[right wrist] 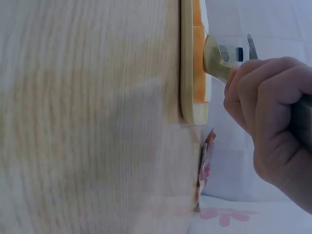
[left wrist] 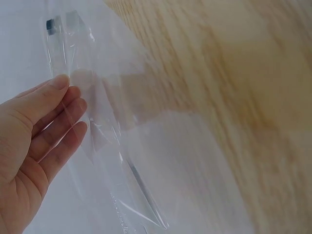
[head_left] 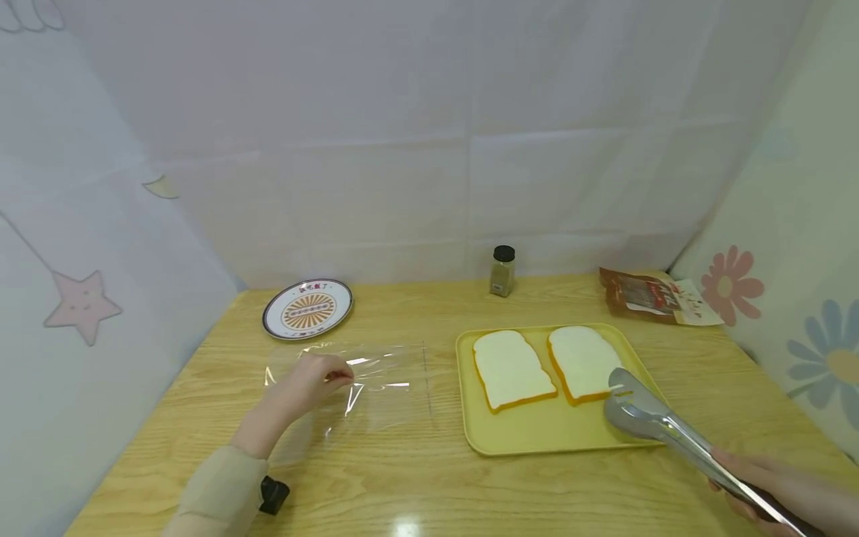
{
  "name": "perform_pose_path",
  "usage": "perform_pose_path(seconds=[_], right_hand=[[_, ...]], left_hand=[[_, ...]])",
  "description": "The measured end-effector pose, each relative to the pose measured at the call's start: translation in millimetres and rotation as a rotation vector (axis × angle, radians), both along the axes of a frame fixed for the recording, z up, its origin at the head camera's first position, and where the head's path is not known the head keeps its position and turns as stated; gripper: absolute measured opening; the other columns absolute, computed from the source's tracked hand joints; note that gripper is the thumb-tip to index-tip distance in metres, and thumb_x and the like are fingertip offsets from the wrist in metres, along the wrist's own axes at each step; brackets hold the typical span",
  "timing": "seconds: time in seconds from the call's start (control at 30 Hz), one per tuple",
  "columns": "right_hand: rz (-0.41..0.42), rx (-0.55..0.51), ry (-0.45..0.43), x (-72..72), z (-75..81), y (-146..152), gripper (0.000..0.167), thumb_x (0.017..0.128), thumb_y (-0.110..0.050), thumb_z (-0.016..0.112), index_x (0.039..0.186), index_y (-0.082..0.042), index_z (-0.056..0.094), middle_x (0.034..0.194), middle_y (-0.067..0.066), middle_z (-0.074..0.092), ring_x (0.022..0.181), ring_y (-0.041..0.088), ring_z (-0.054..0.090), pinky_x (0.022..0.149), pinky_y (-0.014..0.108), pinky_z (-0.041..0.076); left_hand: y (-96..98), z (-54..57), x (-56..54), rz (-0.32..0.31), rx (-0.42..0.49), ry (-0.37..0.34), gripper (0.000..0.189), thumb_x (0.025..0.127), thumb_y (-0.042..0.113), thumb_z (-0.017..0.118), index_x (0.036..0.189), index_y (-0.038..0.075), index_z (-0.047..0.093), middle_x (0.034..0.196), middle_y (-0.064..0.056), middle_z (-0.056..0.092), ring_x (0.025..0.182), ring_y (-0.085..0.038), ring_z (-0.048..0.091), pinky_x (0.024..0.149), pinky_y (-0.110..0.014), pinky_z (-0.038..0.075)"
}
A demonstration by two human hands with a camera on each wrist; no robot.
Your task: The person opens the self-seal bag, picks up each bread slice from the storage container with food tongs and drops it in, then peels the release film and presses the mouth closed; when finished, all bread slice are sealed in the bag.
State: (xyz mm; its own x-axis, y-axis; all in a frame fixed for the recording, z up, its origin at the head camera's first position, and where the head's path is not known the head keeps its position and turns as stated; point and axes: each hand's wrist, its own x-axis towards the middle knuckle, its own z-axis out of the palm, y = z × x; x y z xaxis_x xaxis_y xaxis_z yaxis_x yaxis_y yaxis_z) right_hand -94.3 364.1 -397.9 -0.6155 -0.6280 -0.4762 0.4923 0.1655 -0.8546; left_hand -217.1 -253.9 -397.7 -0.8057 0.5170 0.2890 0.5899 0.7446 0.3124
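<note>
Pinching clear film: left hand, best kept light (thin plastic creases).
Tongs: right hand grips them; keep level at bread slice's corner.

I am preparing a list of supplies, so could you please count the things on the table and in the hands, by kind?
Bread slices: 2
Tray: 1
Tongs: 1 pair
Clear plastic: 1 piece
Plate: 1
Jar: 1
Packet: 1
Total: 8
</note>
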Motion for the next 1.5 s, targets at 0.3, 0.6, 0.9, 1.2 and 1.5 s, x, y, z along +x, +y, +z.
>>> perform_pose_path(seconds=[0.3,0.6,0.9,1.2,1.5], right_hand=[[-0.042,0.04,-0.056,7.1,-7.9,-9,0.051,0.104,-0.042,0.018,0.102,-0.01,0.059,0.073,-0.006,0.056,0.054,0.0,0.046,0.047,0.016,0.029],[-0.086,0.056,-0.068,8.3,-13.6,-20,0.05,0.103,-0.046,0.022,0.103,-0.012,0.059,0.074,-0.007,0.057,0.056,0.001,0.051,0.052,0.015,0.042],[-0.064,-0.154,-0.055,7.1,-23.5,-35,0.048,0.105,-0.036,0.016,0.091,-0.011,0.054,0.072,-0.007,0.055,0.054,0.002,0.049,0.044,0.026,0.014],[-0.103,-0.011,0.046,3.5,-18.8,-43,0.047,0.105,-0.039,0.021,0.085,-0.008,0.051,0.06,-0.008,0.051,0.047,0.003,0.046,0.041,0.032,0.01],[-0.178,0.246,0.164,-7.6,-12.6,-55,0.047,0.102,-0.047,0.025,0.088,-0.01,0.049,0.068,-0.005,0.05,0.047,0.003,0.045,0.044,0.017,0.04]], left_hand=[[0.0,1.1,0.7,0.014,-0.024,-0.002,0.003,0.08,0.007,0.072,0.083,0.006,0.071,0.077,0.002,0.069,0.068,-0.005,0.06,0.061,-0.019,0.052],[0.2,1.0,0.5,0.017,-0.024,-0.022,0.003,0.082,0.007,0.07,0.085,0.004,0.071,0.078,0.001,0.069,0.069,-0.006,0.061,0.062,-0.02,0.053],[0.7,2.5,0.9,0.012,-0.016,-0.03,0.003,0.083,0.008,0.07,0.085,0.006,0.071,0.079,0.002,0.069,0.069,-0.006,0.062,0.061,-0.02,0.053],[0.1,1.5,1.1,0.013,-0.014,-0.007,0.004,0.082,0.008,0.071,0.084,0.005,0.071,0.078,0.003,0.069,0.068,-0.005,0.061,0.061,-0.02,0.053],[-0.6,-0.3,0.7,0.003,-0.01,-0.001,0.005,0.082,0.009,0.071,0.084,0.004,0.071,0.077,0.003,0.069,0.068,-0.004,0.061,0.061,-0.019,0.053]])
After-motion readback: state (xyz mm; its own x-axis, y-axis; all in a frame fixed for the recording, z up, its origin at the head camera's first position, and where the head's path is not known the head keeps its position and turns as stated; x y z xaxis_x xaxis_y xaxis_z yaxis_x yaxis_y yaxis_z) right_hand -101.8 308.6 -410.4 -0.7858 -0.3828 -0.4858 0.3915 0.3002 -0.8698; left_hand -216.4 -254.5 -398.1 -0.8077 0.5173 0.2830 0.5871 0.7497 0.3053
